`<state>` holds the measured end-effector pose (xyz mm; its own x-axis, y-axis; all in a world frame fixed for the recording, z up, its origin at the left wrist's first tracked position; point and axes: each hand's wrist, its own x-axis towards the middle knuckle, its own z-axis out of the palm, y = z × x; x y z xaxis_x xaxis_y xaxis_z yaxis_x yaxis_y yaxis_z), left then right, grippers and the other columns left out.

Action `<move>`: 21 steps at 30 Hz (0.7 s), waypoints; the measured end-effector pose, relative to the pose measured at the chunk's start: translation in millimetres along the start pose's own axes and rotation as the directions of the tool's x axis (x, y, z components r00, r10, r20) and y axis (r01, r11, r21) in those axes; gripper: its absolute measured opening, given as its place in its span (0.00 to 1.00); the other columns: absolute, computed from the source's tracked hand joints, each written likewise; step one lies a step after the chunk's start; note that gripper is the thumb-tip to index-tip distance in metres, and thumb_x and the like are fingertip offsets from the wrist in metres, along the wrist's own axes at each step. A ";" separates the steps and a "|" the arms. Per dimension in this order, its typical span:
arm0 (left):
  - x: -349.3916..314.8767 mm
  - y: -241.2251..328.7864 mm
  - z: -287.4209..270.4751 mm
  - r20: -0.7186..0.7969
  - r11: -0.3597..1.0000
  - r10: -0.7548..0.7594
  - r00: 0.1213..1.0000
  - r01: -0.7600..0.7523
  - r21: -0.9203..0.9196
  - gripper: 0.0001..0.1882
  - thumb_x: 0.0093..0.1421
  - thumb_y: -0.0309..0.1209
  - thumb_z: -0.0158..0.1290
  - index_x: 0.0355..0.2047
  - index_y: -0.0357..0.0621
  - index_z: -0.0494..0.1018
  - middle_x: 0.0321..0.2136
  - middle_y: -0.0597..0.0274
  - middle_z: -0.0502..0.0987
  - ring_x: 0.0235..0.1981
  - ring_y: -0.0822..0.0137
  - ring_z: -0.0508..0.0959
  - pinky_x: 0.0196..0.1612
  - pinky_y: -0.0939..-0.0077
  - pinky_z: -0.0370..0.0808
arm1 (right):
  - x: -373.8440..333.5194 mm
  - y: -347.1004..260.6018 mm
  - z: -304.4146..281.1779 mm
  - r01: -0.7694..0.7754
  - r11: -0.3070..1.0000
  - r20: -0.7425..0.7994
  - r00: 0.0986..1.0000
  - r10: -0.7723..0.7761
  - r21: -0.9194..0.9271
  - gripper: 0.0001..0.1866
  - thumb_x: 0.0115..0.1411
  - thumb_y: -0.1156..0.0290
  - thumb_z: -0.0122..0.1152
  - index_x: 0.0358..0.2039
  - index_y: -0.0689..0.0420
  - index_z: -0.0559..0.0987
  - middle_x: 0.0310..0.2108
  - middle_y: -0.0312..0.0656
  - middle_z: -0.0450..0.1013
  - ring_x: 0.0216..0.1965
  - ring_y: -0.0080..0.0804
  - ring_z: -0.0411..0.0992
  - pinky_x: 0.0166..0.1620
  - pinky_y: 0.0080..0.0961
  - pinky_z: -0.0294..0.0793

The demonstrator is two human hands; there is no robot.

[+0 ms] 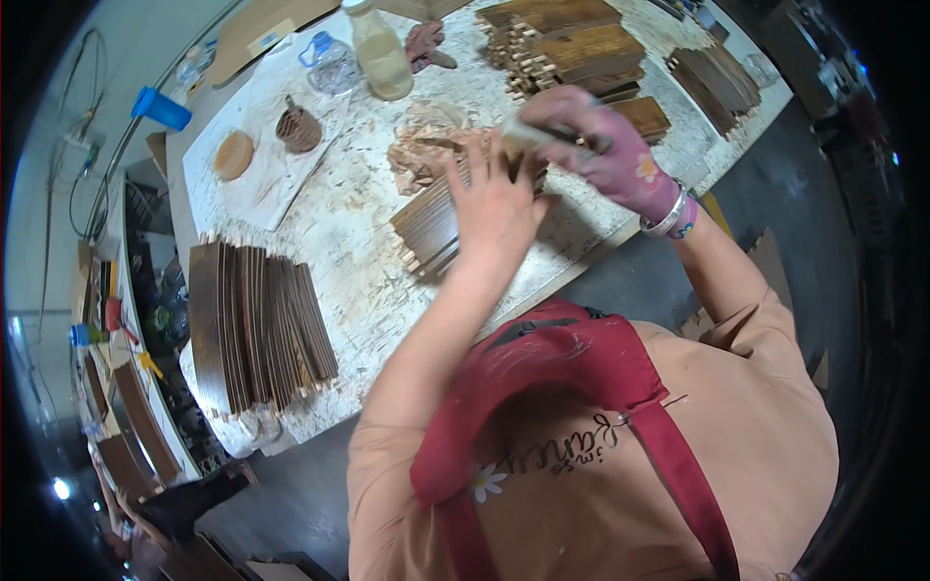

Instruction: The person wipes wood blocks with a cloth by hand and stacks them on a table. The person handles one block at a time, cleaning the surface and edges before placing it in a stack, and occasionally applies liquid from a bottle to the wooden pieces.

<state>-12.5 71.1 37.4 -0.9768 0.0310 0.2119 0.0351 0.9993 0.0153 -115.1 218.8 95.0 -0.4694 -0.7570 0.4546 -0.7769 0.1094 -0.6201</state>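
My bare left hand (496, 208) lies with fingers spread on a row of dark brown wooden slats (424, 230) with pale pegged ends. My right hand (612, 155), in a pink flowered glove, is closed at the far end of these slats. A pale, blurred thing (521, 137) shows at its fingertips; motion smears it and I cannot make out its kind. Just beyond my left fingers lies a crumpled, brown-stained cloth or paper (412, 145). A large fan of similar slats (257, 324) sits at the table's near left.
Stacked brown slats (581, 48) stand at the back, more slats (715, 85) at the far right. A glass bottle (380, 53), a clear plastic jug (331, 68), a brown-stained pot (298, 131) and a round tan disc (233, 155) occupy the back left of the white, stained table (363, 290).
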 end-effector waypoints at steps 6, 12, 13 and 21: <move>-2.1 5.7 34.5 -0.157 0.994 -0.004 0.988 0.020 0.104 0.30 0.65 0.45 0.41 0.68 0.55 0.56 0.65 0.55 0.60 0.67 0.48 0.57 0.67 0.42 0.50 | 39.2 -39.9 65.2 0.348 0.938 0.440 0.843 -0.308 -0.011 0.21 0.51 0.68 0.60 0.49 0.45 0.77 0.54 0.43 0.68 0.54 0.43 0.68 0.54 0.39 0.71; -1.3 2.4 34.8 -0.094 0.983 -0.124 0.988 0.109 -0.150 0.31 0.66 0.44 0.41 0.68 0.51 0.55 0.66 0.50 0.58 0.68 0.49 0.55 0.68 0.45 0.49 | 70.9 -67.0 94.6 0.105 0.956 0.653 0.750 0.104 -0.273 0.16 0.54 0.67 0.57 0.45 0.46 0.77 0.46 0.40 0.71 0.46 0.42 0.71 0.46 0.40 0.73; 0.9 1.0 38.1 -0.055 0.975 -0.142 0.988 0.131 -0.177 0.31 0.66 0.44 0.41 0.68 0.50 0.55 0.66 0.49 0.57 0.68 0.49 0.55 0.68 0.45 0.49 | 78.4 -53.1 102.5 0.130 0.983 0.674 0.739 -0.007 -0.132 0.16 0.53 0.70 0.58 0.44 0.47 0.77 0.46 0.41 0.72 0.45 0.43 0.72 0.44 0.40 0.74; -0.1 -10.5 -3.8 0.069 0.977 -0.147 0.987 0.155 -0.144 0.37 0.54 0.51 0.58 0.61 0.49 0.66 0.61 0.45 0.63 0.63 0.43 0.60 0.63 0.36 0.53 | 106.1 14.0 63.8 0.109 0.974 0.211 0.966 -0.152 0.199 0.14 0.62 0.66 0.61 0.47 0.53 0.79 0.46 0.42 0.75 0.48 0.37 0.74 0.51 0.30 0.75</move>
<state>-11.9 60.5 41.0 -0.9836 -0.1144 0.1391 -0.0870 0.9781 0.1890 -149.0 99.0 93.7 -0.2472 -0.8833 0.3983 -0.7244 -0.1046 -0.6814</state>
